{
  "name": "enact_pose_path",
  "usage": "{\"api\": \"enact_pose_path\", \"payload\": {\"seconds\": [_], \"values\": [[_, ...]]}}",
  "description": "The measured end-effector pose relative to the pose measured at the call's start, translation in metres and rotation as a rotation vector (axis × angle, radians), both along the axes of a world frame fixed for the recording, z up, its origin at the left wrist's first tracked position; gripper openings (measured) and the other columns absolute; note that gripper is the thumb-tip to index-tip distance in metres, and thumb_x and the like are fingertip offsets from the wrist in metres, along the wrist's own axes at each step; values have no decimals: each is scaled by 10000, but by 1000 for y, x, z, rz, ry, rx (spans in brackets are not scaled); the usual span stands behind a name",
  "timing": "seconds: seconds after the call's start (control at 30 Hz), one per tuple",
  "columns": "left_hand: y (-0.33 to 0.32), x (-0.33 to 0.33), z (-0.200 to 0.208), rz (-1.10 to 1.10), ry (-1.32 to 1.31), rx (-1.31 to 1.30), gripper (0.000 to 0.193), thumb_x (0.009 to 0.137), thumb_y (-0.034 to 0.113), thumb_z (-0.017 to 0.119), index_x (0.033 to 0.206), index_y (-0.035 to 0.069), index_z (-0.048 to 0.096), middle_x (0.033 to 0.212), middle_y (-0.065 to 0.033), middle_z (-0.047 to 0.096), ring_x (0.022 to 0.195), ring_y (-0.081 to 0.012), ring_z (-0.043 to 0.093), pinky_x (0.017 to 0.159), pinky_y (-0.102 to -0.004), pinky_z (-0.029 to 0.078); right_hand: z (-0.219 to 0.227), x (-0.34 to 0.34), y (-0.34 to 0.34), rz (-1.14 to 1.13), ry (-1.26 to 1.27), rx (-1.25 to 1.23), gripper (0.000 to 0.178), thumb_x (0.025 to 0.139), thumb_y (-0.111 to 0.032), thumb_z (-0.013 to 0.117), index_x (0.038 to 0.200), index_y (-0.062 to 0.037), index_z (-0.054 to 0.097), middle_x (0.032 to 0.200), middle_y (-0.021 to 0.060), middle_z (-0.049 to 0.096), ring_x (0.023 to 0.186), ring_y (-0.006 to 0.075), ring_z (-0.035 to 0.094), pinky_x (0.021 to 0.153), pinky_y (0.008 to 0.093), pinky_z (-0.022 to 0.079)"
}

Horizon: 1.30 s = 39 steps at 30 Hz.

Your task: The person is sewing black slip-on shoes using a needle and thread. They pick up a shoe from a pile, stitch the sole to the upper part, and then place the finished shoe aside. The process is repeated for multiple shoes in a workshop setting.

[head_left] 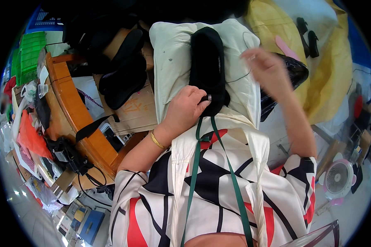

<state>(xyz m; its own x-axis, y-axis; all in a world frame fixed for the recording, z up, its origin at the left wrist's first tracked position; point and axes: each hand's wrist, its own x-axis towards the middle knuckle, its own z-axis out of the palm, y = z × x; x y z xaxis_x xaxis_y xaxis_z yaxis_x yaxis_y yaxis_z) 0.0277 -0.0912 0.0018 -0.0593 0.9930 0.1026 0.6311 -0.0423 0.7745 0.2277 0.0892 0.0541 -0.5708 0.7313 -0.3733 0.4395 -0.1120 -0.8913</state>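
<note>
A black fabric shoe (208,53) lies on a cream pillow (169,53) on my lap, its opening facing up. My left hand (187,105) is closed on the near end of the shoe, thumb and fingers pinching its edge. My right hand (265,68) is raised off the pillow's right side, blurred by motion. Its fingers are drawn together, and whatever is between them is too small to make out. A thin dark line (239,78), like a thread, runs over the pillow between the shoe and that hand.
Several black shoe pieces (125,74) lie on a cardboard box (138,107) at left, beside a wooden frame (76,111). A black plastic bag (294,70) lies right of the pillow, near yellow sheeting (329,82) with black shoes (313,43). A white fan (338,176) stands lower right.
</note>
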Motion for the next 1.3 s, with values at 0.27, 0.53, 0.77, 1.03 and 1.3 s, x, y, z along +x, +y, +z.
{"api": "enact_pose_path", "payload": {"seconds": [0.27, 0.53, 0.77, 1.03, 1.3], "values": [[-4, 4, -8, 50, 34, 40, 180, 786, 69, 772, 926, 46, 661, 880, -94, 633, 773, -284, 604, 649, -371, 497, -36, -10, -70, 355, -36, 289, 127, 860, -95, 617, 958, -37, 672, 698, 161, 653, 645, 353, 649, 610, 413, 518], [-5, 5, -13, 76, 9, 80, 199, 762, 47, 793, 927, 49, 682, 879, -88, 656, 765, -266, 617, 639, -354, 501, -42, -8, -73, 374, -8, 358, 136, 835, -86, 619, 944, -41, 686, 692, 160, 651, 631, 357, 642, 586, 430, 509], [-6, 6, -17, 71, 9, 90, 196, 767, 62, 768, 929, 61, 657, 889, -88, 634, 790, -286, 617, 664, -380, 509, -43, -8, -73, 386, -6, 369, 138, 833, -83, 613, 942, -42, 688, 688, 162, 647, 622, 361, 636, 580, 432, 507], [-7, 6, -18, 104, -39, 94, 213, 740, 43, 777, 924, 76, 676, 870, -76, 646, 773, -284, 623, 651, -383, 510, -56, -13, -84, 350, -31, 381, 114, 884, -121, 609, 977, -59, 626, 657, 148, 636, 608, 359, 631, 540, 451, 492], [-13, 7, -18, 122, -63, 83, 231, 742, 44, 783, 950, 72, 689, 897, -79, 665, 791, -285, 639, 667, -376, 518, -66, -15, -101, 323, -58, 506, 106, 931, -122, 585, 974, -47, 524, 655, 148, 618, 603, 358, 621, 523, 457, 475]]}}
